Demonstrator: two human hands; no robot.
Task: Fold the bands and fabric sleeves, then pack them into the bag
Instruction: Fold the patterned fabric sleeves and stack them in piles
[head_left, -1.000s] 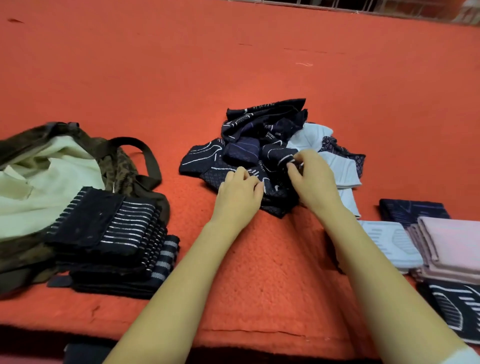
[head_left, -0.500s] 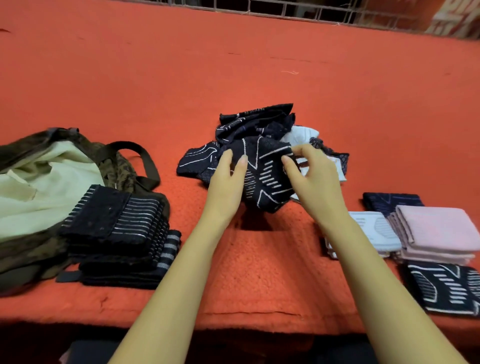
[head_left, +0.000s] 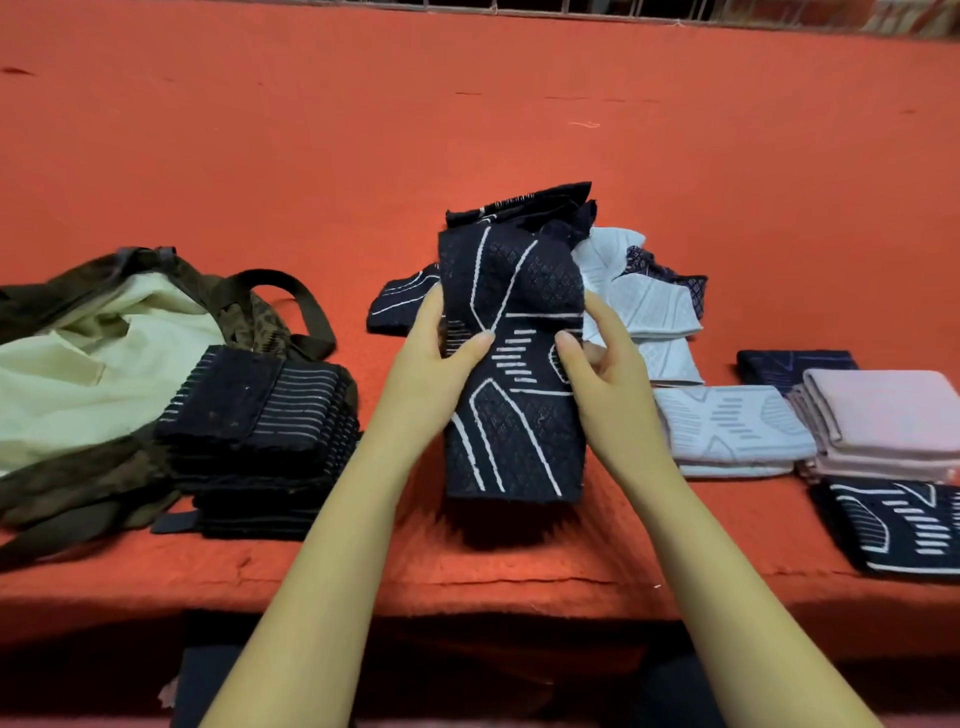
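I see a navy sleeve (head_left: 511, 374), white-lined, held upright off the table; behind it the unfolded pile (head_left: 613, 280); well left, the open bag (head_left: 78, 364).

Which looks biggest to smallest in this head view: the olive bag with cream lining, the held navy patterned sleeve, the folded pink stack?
1. Olive bag.
2. Navy patterned sleeve, though it is nearer the camera.
3. Pink stack, partly cut off.

Red-orange felt-like cover (head_left: 519, 130), spread over the whole work surface; texture coarse and slightly pilled. Front edge of the cover drops into dark shadow below it. Beyond its far edge: a pale metal railing (head_left: 571, 8), dark space behind its bars. Loose thread (head_left: 584, 124) lying on the cover toward the railing.
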